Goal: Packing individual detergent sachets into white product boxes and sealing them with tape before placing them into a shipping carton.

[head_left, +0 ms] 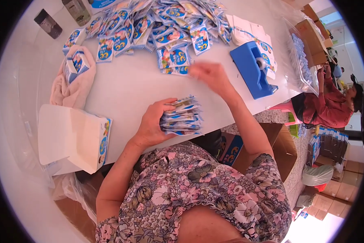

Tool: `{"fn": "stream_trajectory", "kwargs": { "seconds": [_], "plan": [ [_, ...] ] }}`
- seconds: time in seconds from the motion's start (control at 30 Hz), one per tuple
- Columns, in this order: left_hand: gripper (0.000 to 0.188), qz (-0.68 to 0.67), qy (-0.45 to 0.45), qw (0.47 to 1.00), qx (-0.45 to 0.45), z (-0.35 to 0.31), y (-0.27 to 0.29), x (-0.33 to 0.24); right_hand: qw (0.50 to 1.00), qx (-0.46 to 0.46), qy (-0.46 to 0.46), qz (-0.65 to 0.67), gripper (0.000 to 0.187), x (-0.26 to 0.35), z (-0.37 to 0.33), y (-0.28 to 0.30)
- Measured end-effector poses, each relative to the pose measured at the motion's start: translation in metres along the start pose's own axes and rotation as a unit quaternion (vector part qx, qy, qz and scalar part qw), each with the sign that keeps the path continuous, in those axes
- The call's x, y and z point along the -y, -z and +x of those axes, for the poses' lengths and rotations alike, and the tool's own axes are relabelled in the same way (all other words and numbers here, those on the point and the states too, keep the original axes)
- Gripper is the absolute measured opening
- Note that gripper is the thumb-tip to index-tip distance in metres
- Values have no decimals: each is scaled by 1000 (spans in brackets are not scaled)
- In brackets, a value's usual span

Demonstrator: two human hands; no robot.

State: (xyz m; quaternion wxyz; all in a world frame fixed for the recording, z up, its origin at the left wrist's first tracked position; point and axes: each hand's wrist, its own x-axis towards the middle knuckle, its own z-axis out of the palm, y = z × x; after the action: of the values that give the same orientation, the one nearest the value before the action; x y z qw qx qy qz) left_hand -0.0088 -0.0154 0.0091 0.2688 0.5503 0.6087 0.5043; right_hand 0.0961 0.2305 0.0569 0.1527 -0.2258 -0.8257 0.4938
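My left hand (pixel 153 123) is wrapped round a stack of small flat candy packets (pixel 183 117), held on edge at the table's near side. The packets are white and blue with striped, crimped ends. Out over the table, my right hand (pixel 208 75) is smeared by motion, so its fingers do not show clearly. It is nearest to a couple of loose packets (pixel 174 58) at the front of a large heap of the same packets (pixel 149 28). Whether it touches them I cannot tell.
An open white carton (pixel 74 131) stands at the left, below a crumpled cloth (pixel 70 87). A blue tape dispenser (pixel 251 69) sits at the right beside flattened cartons (pixel 251 32). Two bottles (pixel 48 24) are at far left. Another person (pixel 332 105) sits at the right.
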Motion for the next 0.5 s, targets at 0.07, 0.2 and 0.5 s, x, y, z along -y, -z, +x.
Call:
{"fn": "stream_trajectory", "kwargs": {
  "seconds": [0.07,0.2,0.5],
  "plan": [
    [75,38,-32,999,-6,2,-1,-4,995,-64,-12,-75,42,-14,33,14],
    [88,-24,-18,999,-44,1,-10,-5,916,-205,75,-337,76,-45,62,15],
    [84,73,-24,996,-52,7,1,-12,963,-11,142,-229,24,-13,-6,3]
  ]
}}
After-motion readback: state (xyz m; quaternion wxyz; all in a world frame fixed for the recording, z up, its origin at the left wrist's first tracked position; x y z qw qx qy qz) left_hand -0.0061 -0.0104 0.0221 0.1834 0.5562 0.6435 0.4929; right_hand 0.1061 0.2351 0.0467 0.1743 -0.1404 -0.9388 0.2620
